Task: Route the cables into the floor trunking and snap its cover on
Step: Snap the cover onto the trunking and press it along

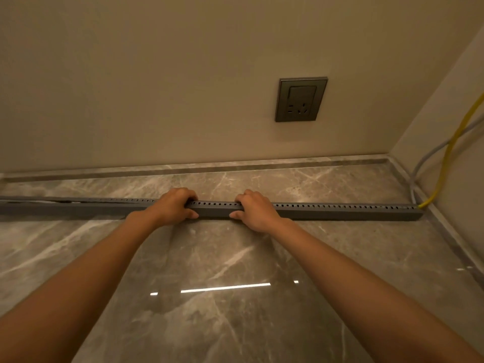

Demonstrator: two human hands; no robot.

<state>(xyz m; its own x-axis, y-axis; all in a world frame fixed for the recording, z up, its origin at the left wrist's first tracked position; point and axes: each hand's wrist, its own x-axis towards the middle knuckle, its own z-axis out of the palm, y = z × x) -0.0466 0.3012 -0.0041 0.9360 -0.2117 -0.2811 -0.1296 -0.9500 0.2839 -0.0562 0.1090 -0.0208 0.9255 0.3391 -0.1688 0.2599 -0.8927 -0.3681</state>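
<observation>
Floor trunking lies on the floor near the wall. The left hand and right hand each have a closed grip on it, pressing its cover down. The cover looks loose at the left, so pressing should go there next

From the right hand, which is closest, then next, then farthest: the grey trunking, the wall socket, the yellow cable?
1. Grey trunking: the right hand is gripping it on the floor.
2. Wall socket: up on the wall, above and a bit right.
3. Yellow cable: far right, in the corner.
</observation>
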